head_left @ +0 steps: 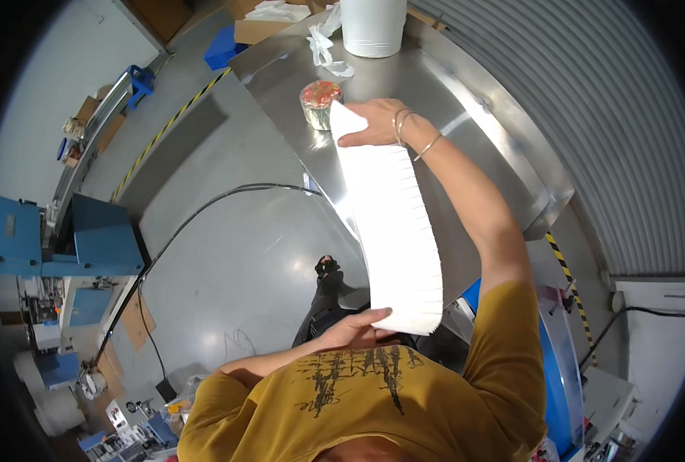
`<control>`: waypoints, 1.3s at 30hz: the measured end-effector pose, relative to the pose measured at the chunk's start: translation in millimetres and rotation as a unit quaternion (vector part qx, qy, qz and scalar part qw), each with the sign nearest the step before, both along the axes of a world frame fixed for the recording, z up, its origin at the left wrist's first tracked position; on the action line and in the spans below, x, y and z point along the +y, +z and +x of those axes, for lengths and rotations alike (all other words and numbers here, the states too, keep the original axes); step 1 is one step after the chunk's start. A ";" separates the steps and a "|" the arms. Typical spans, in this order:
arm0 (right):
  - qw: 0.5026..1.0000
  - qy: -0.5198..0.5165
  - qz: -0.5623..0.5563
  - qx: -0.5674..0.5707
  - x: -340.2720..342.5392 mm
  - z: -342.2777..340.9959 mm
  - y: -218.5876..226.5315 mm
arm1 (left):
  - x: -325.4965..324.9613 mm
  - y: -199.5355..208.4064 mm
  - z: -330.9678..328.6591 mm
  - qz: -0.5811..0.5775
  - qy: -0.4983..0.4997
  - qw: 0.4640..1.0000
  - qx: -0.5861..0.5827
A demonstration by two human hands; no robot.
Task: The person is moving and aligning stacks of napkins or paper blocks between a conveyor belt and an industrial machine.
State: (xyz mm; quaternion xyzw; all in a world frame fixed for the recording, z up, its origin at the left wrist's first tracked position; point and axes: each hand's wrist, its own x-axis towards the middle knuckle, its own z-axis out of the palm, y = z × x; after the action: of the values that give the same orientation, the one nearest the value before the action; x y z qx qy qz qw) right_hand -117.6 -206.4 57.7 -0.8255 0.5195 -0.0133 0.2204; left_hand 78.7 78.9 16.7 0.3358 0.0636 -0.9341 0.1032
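Note:
A long stack of white paper, with many thin layers showing along its right edge, stretches between my two hands. My right hand grips its far end over the metal table, thumb on the upper face and the other fingers partly hidden. At the near end, close to my body, my left hand is closed on the lower corner, its thumb on top and its fingers underneath. Just left of my right hand, a short round roll with a red patterned top and shiny side stands on the table.
The metal table has a raised edge on its right. A white bucket and crumpled white strips lie toward its far end. A black cable crosses the floor. Blue cabinets stand at left, a corrugated wall at right.

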 end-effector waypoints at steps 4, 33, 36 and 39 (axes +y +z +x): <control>0.996 0.052 -0.063 0.028 1.3 14.9 -13.9 | 27.8 -5.8 -11.4 -0.010 -0.010 1.000 0.019; 0.770 -0.390 -0.088 -0.497 382.5 -61.7 -107.7 | 7.2 -3.8 -97.5 -0.951 -0.103 0.093 -0.278; 0.777 -0.371 -0.107 -0.497 380.4 -64.4 -108.7 | 3.4 -11.9 -96.4 -0.951 -0.107 0.087 -0.276; 0.778 -0.386 -0.119 -0.480 382.9 -65.1 -101.6 | 6.1 -12.4 -96.7 -0.952 -0.099 0.098 -0.272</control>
State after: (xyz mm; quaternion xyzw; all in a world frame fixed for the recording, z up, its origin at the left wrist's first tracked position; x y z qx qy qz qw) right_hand -182.7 176.5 -43.9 -0.4620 0.6155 -0.5540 0.3174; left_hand -17.9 85.0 4.3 0.1954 -0.9443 -0.0706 0.2551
